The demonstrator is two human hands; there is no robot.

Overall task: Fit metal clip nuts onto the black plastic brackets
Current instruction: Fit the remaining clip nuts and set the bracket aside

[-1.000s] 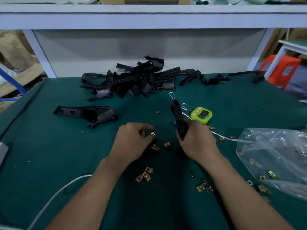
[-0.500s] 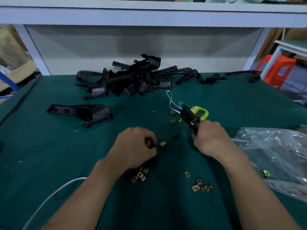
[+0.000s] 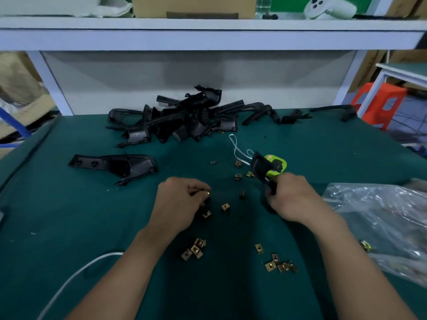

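We take this for a small assembly workshop, green-matted workbench (image 3: 69, 227), heaped black plastic brackets (image 3: 180, 121), scattered clip nuts (image 3: 194, 249), parts bag (image 3: 381, 218), cardboard box (image 3: 196, 6) on the shelf (image 3: 208, 35)

My green-covered workbench (image 3: 69, 227) backs onto a grey panel (image 3: 184, 72) at 12 o'clock, under a white shelf (image 3: 208, 38). An orange stool (image 3: 381, 105) stands at 2 o'clock.

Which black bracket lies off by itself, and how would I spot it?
Start at the heap of black plastic brackets at the back of the green-covered table. Nearer and to the left lies one long black plastic bracket, alone, flat, with two round holes at its left end.
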